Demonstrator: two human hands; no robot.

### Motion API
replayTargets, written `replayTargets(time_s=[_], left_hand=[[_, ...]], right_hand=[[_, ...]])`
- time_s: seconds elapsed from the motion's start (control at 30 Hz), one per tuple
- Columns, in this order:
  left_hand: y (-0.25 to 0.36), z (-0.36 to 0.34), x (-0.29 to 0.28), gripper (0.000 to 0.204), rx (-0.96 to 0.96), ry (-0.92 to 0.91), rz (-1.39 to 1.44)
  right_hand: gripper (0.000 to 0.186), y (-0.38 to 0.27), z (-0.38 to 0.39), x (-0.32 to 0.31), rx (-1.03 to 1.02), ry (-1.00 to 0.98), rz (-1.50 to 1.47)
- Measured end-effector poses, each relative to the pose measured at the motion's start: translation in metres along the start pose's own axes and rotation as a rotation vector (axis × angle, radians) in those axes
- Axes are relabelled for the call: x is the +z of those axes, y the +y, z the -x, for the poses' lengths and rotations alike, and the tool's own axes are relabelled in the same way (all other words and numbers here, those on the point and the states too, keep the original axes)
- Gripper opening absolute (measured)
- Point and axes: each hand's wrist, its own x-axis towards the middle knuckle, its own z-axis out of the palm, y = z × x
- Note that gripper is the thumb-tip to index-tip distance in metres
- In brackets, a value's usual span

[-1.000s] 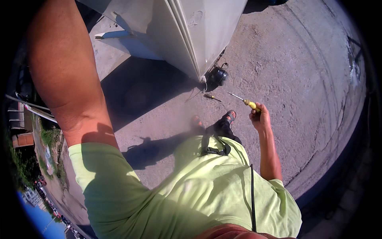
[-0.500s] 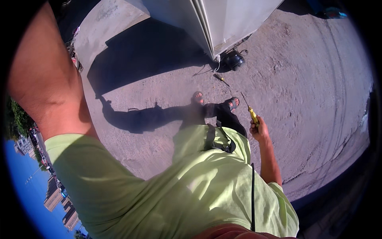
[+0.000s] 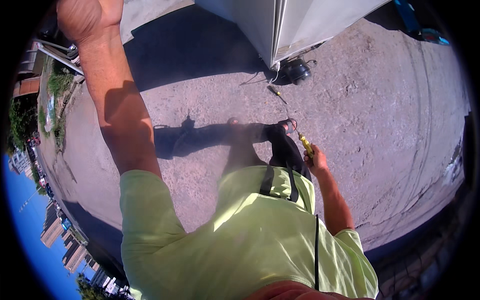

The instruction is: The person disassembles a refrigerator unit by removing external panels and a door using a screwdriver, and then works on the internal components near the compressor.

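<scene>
Right hand (image 3: 316,161): grip round screwdriver (image 3: 305,143), right of centre
Left hand (image 3: 89,19): upper left, cannot tell grip
Screwdriver: seemingly just held; calls for minding tip

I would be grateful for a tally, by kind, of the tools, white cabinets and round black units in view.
Tools: 2 (yellow-handled screwdriver in the right hand, dark-handled tool on the ground)
White cabinet: 1
Round black unit: 1
Total: 4

Sunlit rough grey ground (image 3: 370,130), broad dark shadow (image 3: 190,50), green plants (image 3: 60,82), distant buildings (image 3: 51,227), blue sky (image 3: 30,250) lower left
</scene>
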Motion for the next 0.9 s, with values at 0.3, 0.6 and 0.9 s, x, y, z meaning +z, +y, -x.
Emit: replayTargets(time_s=[0.3, 0.6, 0.9], left_hand=[[-0.333, 0.647, -0.23, 0.016, -1.433, 0.94, -0.402], [-0.489, 0.831, -0.322, 0.012, -1.571, 0.77, -0.624], [-0.611, 0.933, -0.405, 0.015, -0.801, 0.029, -1.402]], right_hand=[[0.031, 0.117, -0.088, 0.05, 0.103, 0.111, 0.215], [0.033, 0.224, -0.27, 0.115, 0.241, -0.192, 0.317], [0.038, 0.201, -0.301, 0.171, 0.373, -0.207, 0.356]])
